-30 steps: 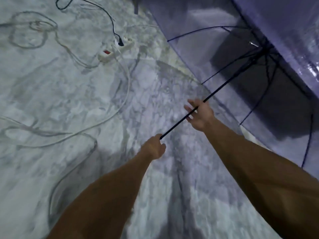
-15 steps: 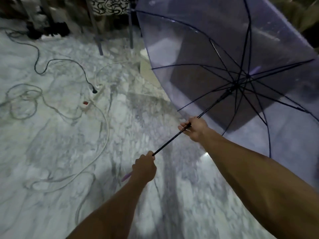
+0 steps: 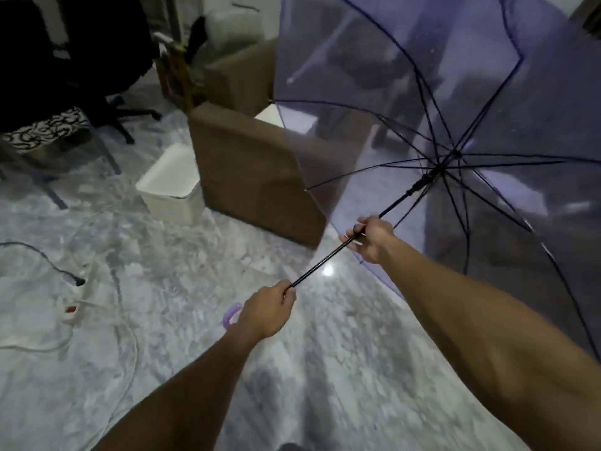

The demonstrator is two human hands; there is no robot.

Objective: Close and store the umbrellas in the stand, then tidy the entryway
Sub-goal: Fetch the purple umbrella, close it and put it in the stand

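An open, see-through purple umbrella [image 3: 487, 92] with dark ribs fills the upper right. Its black shaft [image 3: 322, 262] runs down-left from the hub to a curved purple handle [image 3: 231, 315]. My left hand [image 3: 268, 312] grips the shaft's lower end just above the handle. My right hand [image 3: 370, 237] holds the shaft higher up, fingers curled round it, below the black runner [image 3: 422, 183]. The canopy is fully spread.
A brown armchair [image 3: 250, 177] stands behind the umbrella, with a white bin [image 3: 169, 187] at its left. A white power strip [image 3: 76, 307] and several loose cables lie on the marble floor at left. A black office chair [image 3: 107, 79] and a patterned seat [image 3: 42, 128] stand at the back left.
The view has tilted up, revealing the armchair, bin and chairs. The umbrella has risen, with both hands still on its shaft. The purple handle now shows below my left hand.
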